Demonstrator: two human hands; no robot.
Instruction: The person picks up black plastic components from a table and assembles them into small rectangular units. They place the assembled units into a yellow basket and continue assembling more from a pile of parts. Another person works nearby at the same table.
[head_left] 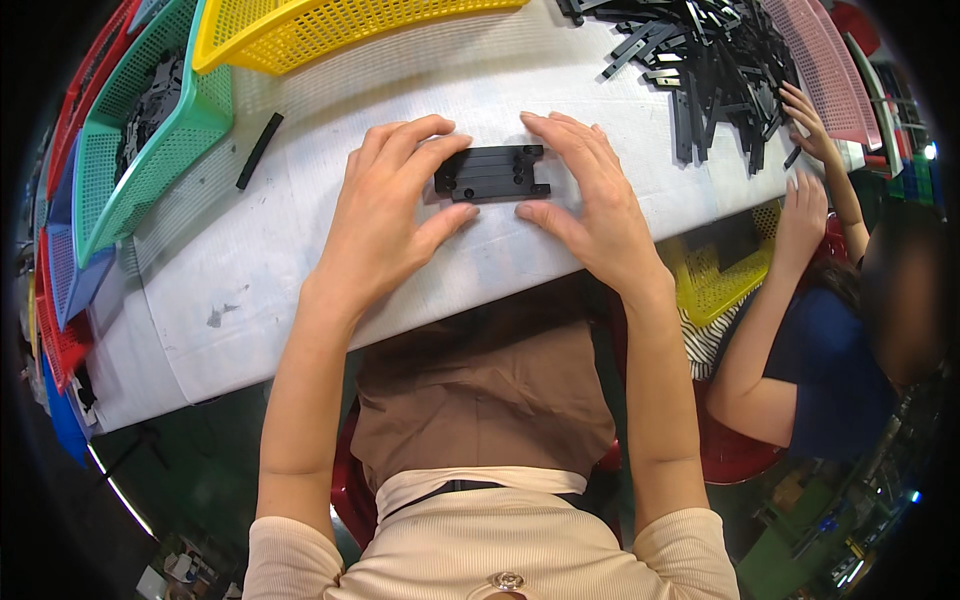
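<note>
On the white-covered table in front of me lies a flat black block, apparently several narrow bars side by side with small round knobs and notches at the right end. My left hand curves around its left end, index fingertip at the upper edge and thumb just below the lower edge. Around the right end is my right hand, its thumb and fingers spread wide, with a gap to the block. Whether the left fingertips press on it is hard to tell. A single black strip lies apart to the left.
A heap of black strips covers the far right of the table. At left stands a green basket of dark parts; a yellow basket is at the back. Beside me on the right sits a person, hands near the heap.
</note>
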